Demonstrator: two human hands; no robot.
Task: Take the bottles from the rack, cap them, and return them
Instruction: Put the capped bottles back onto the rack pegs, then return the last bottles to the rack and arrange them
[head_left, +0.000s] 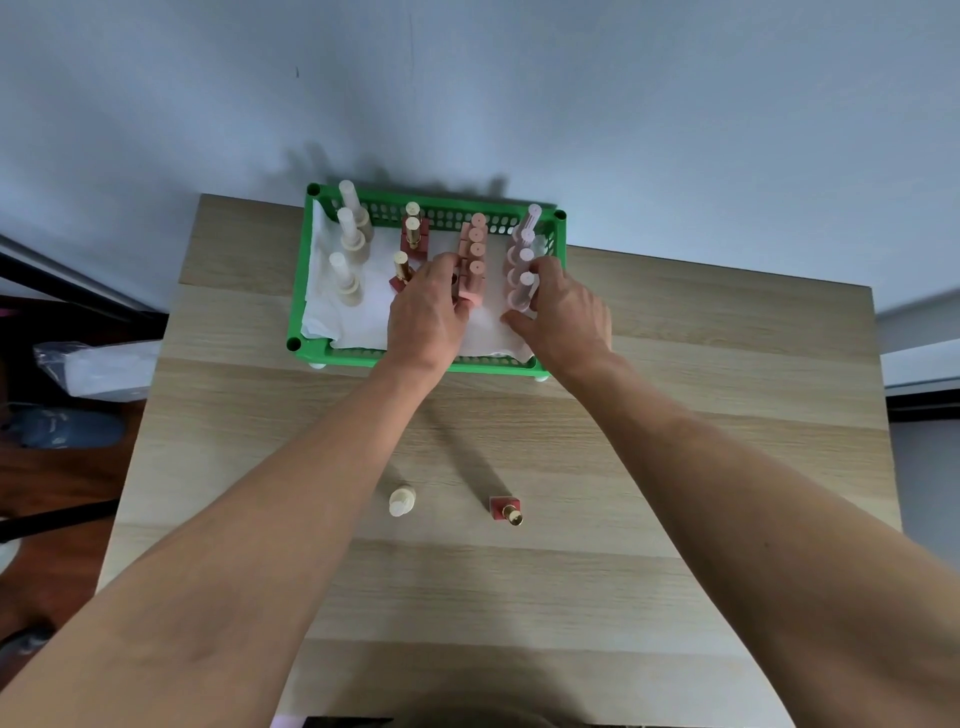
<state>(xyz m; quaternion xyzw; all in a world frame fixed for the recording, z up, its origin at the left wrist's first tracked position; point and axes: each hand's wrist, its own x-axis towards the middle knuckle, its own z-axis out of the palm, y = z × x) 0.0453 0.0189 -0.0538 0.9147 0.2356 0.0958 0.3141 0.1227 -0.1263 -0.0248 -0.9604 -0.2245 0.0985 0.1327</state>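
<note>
A green plastic rack (311, 270) lined with white paper stands at the table's far side and holds four rows of small bottles: cream (347, 280), dark red with gold caps (413, 234), salmon pink (475, 260) and pale pink (522, 270). My left hand (428, 312) reaches into the rack and closes around a salmon pink bottle at the front of its row. My right hand (563, 312) grips the frontmost pale pink bottle between thumb and fingers. On the table near me stand a cream bottle (401, 500) and a dark red bottle with a gold cap (506, 510).
The light wooden table (675, 467) stands against a pale wall. To its left, on the floor, lie a clear plastic bag (98, 366) and dark items. The two loose bottles stand between my forearms.
</note>
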